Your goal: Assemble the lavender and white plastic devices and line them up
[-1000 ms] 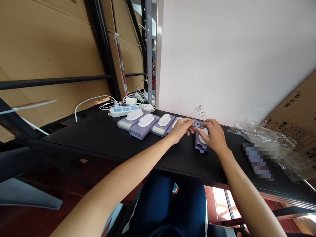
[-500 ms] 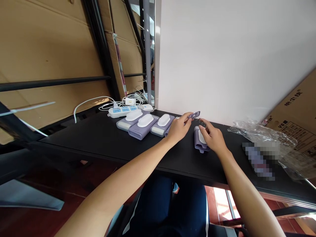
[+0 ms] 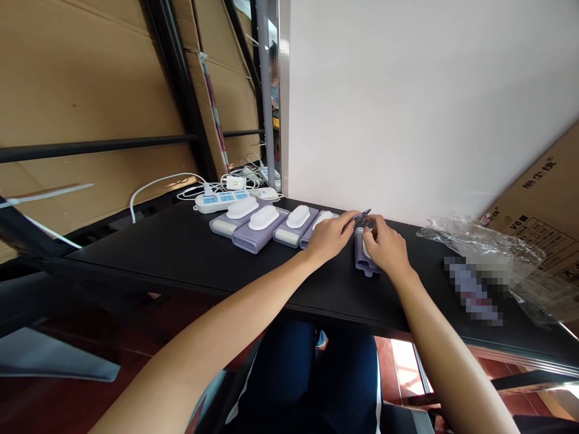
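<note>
- And on the right, a big white wall panel (image 3: 398,102) fills the view, smooth and evenly lit!
- Over on the left, large brown cardboard sheets (image 3: 81,102) line the wall, taped at the seams.
- Black metal bars (image 3: 90,147) cross those sheets, with a black diagonal strut (image 3: 176,90) running alongside.
- A slim grey upright post (image 3: 266,102) stands at the corner of the white panel.
- Running across the room, a long black desk (image 3: 136,253).
- Down below, a reddish-brown floor (image 3: 113,361) shines.
- Under the desk, a bright patch of daylight (image 3: 404,367) comes in, split by a thin metal strip (image 3: 421,367).
</note>
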`<state>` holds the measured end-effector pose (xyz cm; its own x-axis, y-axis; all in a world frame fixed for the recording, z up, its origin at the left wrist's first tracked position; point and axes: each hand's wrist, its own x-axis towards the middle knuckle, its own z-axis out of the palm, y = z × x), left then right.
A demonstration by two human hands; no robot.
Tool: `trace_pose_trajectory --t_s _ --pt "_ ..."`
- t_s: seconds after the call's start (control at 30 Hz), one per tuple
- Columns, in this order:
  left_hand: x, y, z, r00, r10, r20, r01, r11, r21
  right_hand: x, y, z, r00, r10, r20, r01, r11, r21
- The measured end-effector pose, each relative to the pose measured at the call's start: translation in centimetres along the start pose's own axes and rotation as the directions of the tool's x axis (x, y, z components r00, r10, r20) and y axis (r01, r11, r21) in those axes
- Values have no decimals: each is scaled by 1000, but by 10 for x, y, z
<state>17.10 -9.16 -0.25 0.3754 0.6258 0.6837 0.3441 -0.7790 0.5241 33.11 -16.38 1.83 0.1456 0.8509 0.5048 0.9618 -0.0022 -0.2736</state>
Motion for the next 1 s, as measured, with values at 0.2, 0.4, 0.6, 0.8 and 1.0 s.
trace_pose_trajectory --t_s 0.2,0.4,0.6,0.8,1.0 --pt "-2 3 -1 999 -39 -14 39 999 -15 -4 -10 -3 999 -42 -20 41 999 -31" --pt "-2 4 -3 999 -1 -44 1 1000 -15 -2 -7 -2 998 -21 -56 22 1000 18" --pt "-2 4 -3 998 24 -59 -25 1000 -14 0 -3 -2 999 18 -34 -15 997 82" --pt "-2 5 -3 998 21 -55 -19 999 26 -1 0 -4 999 -18 -30 22 989 146" --pt "-2 5 -3 999 2 -54 -1 1000 21 -2 -1 -3 999 -18 -33 24 980 197"
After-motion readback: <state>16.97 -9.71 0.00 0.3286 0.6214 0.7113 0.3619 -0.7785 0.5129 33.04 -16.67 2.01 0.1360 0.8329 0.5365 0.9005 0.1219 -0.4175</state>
